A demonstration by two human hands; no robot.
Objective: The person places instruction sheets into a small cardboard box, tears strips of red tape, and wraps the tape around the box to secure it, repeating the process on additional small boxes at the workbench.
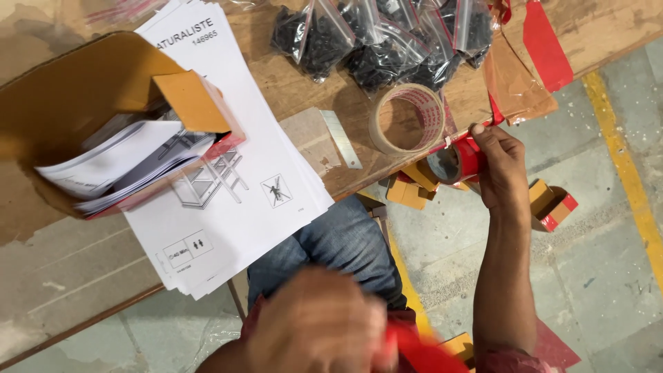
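A roll of red tape is gripped at the table's edge, right of centre.

The right hand (pixel 498 166) is closed on the red tape roll (pixel 457 161), thumb on the pulled strip; the left hand (pixel 319 328), blurred at the bottom of the frame, seems to be pinching a red strip end (pixel 414 352), though this cannot be told for sure; a clear tape roll (pixel 407 119) lies just beside on the wooden table (pixel 331 90), bags of black parts (pixel 387 38) above, instruction sheets (pixel 235 179) and an open cardboard box (pixel 90 103) at left; a stretched strip could twist and stick to itself if tension slackens.
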